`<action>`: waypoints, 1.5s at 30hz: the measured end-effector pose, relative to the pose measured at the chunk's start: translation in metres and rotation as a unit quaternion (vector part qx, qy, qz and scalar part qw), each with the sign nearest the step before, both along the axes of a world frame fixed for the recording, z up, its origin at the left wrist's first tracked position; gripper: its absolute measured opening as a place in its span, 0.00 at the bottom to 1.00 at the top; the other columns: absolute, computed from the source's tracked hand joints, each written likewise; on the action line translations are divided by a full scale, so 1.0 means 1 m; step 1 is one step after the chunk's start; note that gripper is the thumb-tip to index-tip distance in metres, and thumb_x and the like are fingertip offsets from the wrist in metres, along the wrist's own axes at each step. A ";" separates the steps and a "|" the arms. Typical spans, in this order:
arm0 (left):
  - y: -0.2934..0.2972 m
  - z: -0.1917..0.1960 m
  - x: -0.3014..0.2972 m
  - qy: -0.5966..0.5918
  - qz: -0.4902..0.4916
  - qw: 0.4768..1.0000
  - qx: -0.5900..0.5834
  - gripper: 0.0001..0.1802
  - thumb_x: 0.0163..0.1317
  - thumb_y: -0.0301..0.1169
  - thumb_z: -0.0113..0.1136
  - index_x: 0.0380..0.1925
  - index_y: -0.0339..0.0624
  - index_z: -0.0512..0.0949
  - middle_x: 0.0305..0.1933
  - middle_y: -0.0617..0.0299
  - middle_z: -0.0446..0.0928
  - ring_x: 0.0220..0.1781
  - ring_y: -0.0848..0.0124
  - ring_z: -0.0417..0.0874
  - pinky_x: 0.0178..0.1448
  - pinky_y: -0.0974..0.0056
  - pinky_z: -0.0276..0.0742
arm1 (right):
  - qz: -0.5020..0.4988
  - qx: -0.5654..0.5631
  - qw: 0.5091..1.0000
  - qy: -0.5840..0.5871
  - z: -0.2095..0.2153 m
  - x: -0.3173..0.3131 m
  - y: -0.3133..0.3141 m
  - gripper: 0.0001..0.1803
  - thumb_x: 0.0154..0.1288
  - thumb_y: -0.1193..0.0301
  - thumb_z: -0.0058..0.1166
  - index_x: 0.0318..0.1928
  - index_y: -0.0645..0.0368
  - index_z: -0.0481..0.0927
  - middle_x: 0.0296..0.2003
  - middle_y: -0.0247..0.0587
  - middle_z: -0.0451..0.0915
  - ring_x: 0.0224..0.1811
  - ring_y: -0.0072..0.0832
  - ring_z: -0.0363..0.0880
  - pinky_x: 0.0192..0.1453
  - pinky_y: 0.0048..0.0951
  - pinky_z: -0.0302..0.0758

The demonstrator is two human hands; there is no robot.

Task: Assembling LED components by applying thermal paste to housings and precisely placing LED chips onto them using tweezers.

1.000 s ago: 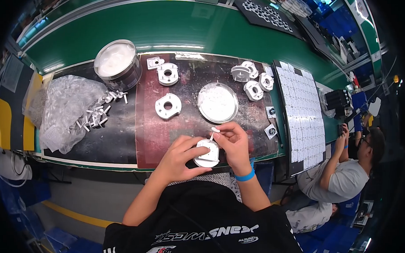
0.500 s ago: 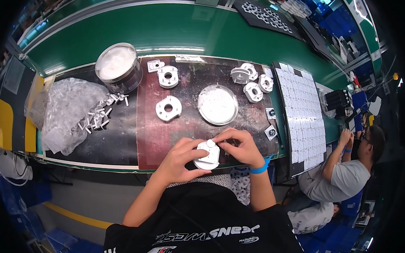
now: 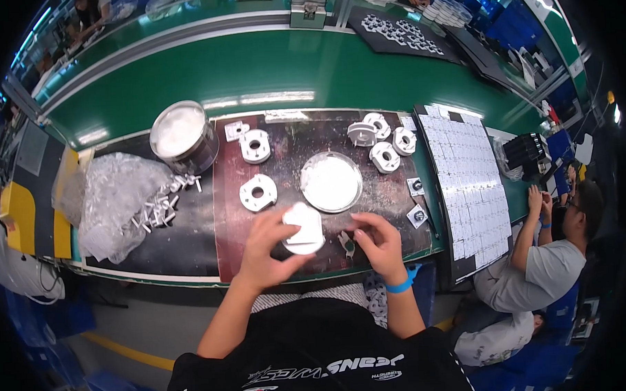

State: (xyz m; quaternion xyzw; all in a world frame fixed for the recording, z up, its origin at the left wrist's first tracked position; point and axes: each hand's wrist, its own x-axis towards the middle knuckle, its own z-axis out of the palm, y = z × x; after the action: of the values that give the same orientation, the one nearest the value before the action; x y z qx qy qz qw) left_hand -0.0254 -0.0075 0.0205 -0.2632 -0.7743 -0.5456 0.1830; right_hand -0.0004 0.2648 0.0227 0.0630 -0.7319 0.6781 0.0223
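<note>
Between its thumb and fingers my left hand [image 3: 263, 251] grips a white round plastic part [image 3: 304, 231], blurred by motion. To the right, my right hand [image 3: 382, 247] is apart from it, with thumb and fingers parted and nothing seen between them. Just left of those fingertips is a small dark piece [image 3: 347, 244], too unclear to name. Beyond the hands stands a shallow round dish [image 3: 332, 183] of white material. One white ring-shaped part [image 3: 258, 192] lies left of the dish, and another ring-shaped part [image 3: 255, 146] sits farther back.
A clear tub [image 3: 202, 145] of white material stands back left, beside a plastic bag [image 3: 116, 195] and loose white pegs [image 3: 160, 211]. Several white ring parts [image 3: 385, 157] cluster right of the dish. A board of white squares [image 3: 464, 183] flanks the right side, where a co-worker [image 3: 536, 256] sits.
My left hand has moved left with the white part, away from my right hand. My right fingers have come off the part and spread. The view has shifted, showing more of the far bench.
</note>
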 end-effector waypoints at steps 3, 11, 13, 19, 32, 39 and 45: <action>0.009 0.023 -0.062 -0.011 0.059 0.998 -0.014 0.31 0.44 0.32 0.85 0.50 0.44 0.82 0.63 0.43 0.81 0.60 0.51 0.81 0.65 0.53 0.77 | -0.041 -0.062 0.997 -0.005 -0.009 0.010 0.004 0.16 0.75 0.81 0.56 0.61 0.65 0.81 0.45 0.37 0.85 0.43 0.17 0.80 0.45 0.20 0.76; 0.059 0.029 -0.282 -0.127 0.039 0.988 -0.076 0.29 0.55 0.43 0.80 0.50 0.43 0.77 0.48 0.44 0.84 0.50 0.46 0.84 0.55 0.50 0.80 | -0.070 -0.029 0.997 0.008 -0.013 0.014 0.007 0.11 0.73 0.83 0.55 0.53 0.67 0.84 0.41 0.37 0.82 0.40 0.20 0.84 0.43 0.20 0.78; 0.069 0.002 -0.318 -0.109 0.056 0.984 -0.131 0.31 0.53 0.46 0.82 0.50 0.46 0.75 0.50 0.43 0.84 0.54 0.41 0.81 0.58 0.46 0.78 | -0.087 -0.006 0.996 0.031 -0.023 0.016 0.010 0.10 0.74 0.80 0.56 0.52 0.65 0.85 0.38 0.37 0.84 0.32 0.18 0.78 0.35 0.20 0.74; 0.062 -0.012 -0.347 -0.093 0.027 0.971 -0.218 0.31 0.55 0.43 0.81 0.53 0.50 0.74 0.55 0.48 0.83 0.61 0.44 0.78 0.63 0.46 0.75 | -0.091 -0.041 0.994 0.032 -0.021 0.019 0.008 0.09 0.75 0.79 0.57 0.51 0.65 0.85 0.37 0.37 0.84 0.33 0.18 0.80 0.34 0.19 0.74; 0.002 0.072 -0.073 -0.022 0.032 0.987 -0.154 0.09 0.64 0.31 0.70 0.41 0.39 0.85 0.40 0.52 0.86 0.42 0.57 0.89 0.52 0.57 0.83 | -0.066 -0.078 0.995 -0.012 -0.016 0.018 0.011 0.08 0.74 0.80 0.56 0.49 0.68 0.84 0.38 0.37 0.82 0.35 0.20 0.81 0.39 0.21 0.77; -0.140 0.034 -0.034 -0.046 0.349 0.882 -0.313 0.13 0.62 0.28 0.69 0.47 0.43 0.84 0.43 0.52 0.84 0.48 0.51 0.83 0.54 0.50 0.79 | -0.037 -0.063 0.997 -0.022 -0.022 0.022 0.016 0.07 0.75 0.78 0.57 0.47 0.68 0.85 0.38 0.36 0.82 0.34 0.20 0.81 0.38 0.22 0.76; -0.175 0.006 -0.077 0.034 0.316 0.829 -0.461 0.16 0.55 0.27 0.69 0.46 0.48 0.87 0.41 0.57 0.77 0.48 0.54 0.80 0.49 0.49 0.75 | -0.042 0.001 0.997 0.063 -0.018 0.022 0.014 0.08 0.73 0.78 0.57 0.47 0.66 0.86 0.34 0.36 0.81 0.29 0.17 0.75 0.32 0.19 0.69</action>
State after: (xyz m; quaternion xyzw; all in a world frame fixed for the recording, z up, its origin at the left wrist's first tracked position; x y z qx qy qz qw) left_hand -0.1025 -0.1821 0.0263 -0.0768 -0.9699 -0.0286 0.2292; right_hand 0.0221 0.2786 0.0050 0.0748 -0.7319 0.6703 0.0972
